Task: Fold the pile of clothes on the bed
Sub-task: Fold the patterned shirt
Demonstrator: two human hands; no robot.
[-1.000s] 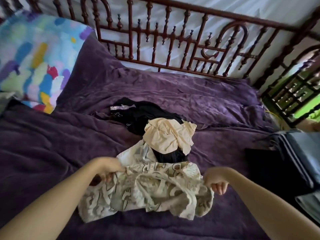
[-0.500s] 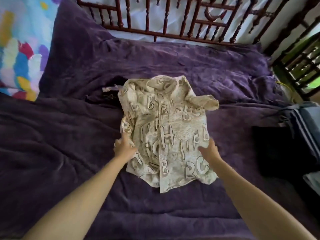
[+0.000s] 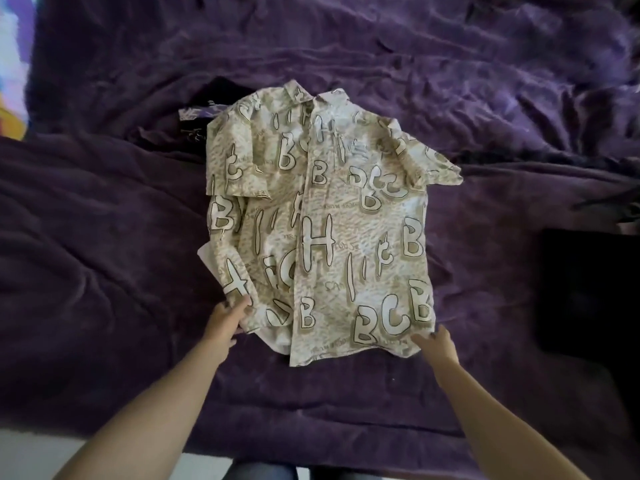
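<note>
A beige short-sleeved shirt (image 3: 322, 223) printed with large white letters lies spread front-up on the purple bedspread (image 3: 104, 237), collar away from me. My left hand (image 3: 227, 318) pinches the shirt's lower left hem. At the lower right hem corner my right hand (image 3: 436, 344) touches the cloth with its fingers; whether it grips is hard to tell. Dark clothes (image 3: 207, 109) from the pile peek out under the shirt's upper left shoulder; the rest of the pile is hidden beneath it.
A dark folded item (image 3: 588, 292) lies on the bed at the right. A colourful pillow (image 3: 12, 74) shows at the far left edge. The bed's near edge and pale floor (image 3: 41, 452) lie at the bottom left.
The crumpled shirt was lifted off the pile and laid out flat over it. Both hands slid down to its bottom hem corners. My view tilted down, so the headboard is out of sight.
</note>
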